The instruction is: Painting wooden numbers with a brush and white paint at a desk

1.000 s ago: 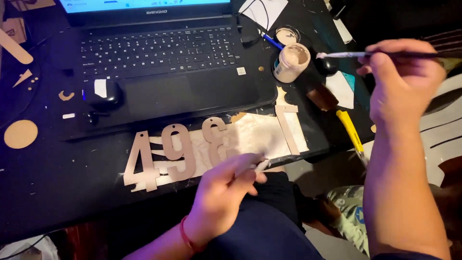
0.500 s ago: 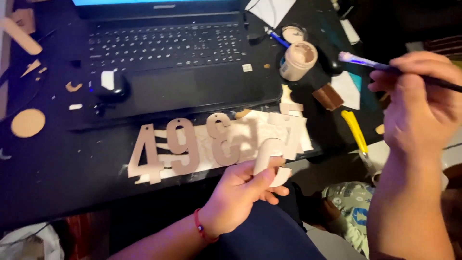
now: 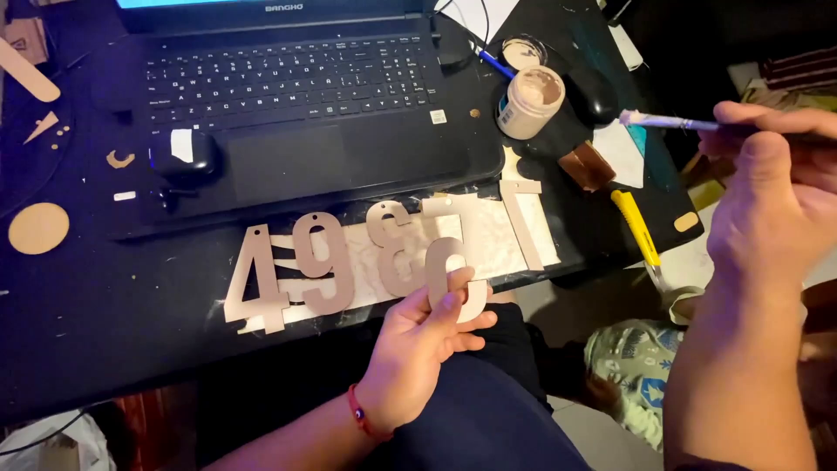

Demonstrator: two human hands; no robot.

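We see 1 beige cutout numeral (image 3: pixel 453 277) gripped in left hand (image 3: pixel 418 349) over surface (image 3: pixel 105 323) edge. 1 paintbrush (image 3: pixel 676 123) pinched in right hand (image 3: pixel 767 201). 4 more cutout numerals (image 3: pixel 323 262) flat on surface. 1 open paint jar (image 3: pixel 530 101), 1 laptop (image 3: pixel 288 96).

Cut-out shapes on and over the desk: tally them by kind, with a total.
Digit cut-outs lying on the desk: 4
Digit cut-out held in the left hand: 1
Round wooden disc: 1
Total: 6
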